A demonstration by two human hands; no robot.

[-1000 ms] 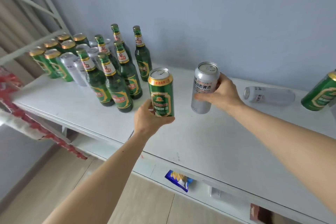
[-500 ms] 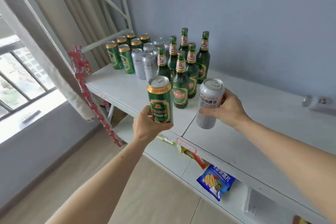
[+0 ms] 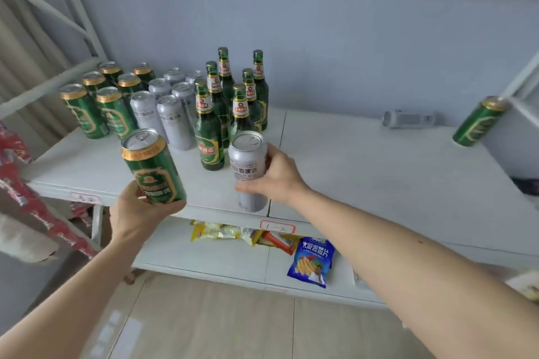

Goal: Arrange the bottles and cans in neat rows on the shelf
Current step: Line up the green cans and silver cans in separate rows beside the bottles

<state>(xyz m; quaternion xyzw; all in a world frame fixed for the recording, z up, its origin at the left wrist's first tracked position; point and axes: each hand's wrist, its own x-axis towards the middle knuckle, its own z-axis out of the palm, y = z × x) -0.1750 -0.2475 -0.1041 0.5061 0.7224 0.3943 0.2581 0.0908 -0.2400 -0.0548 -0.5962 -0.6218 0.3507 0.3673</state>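
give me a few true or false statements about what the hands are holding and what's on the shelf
1. The left hand holds a green can. True.
2. The right hand holds a green bottle. False: it grips a silver can.
3. A silver can lies on its side at the back right of the shelf. True.
4. The green bottles lie flat. False: they stand upright.
5. Snack bags sit on the lower shelf. True.
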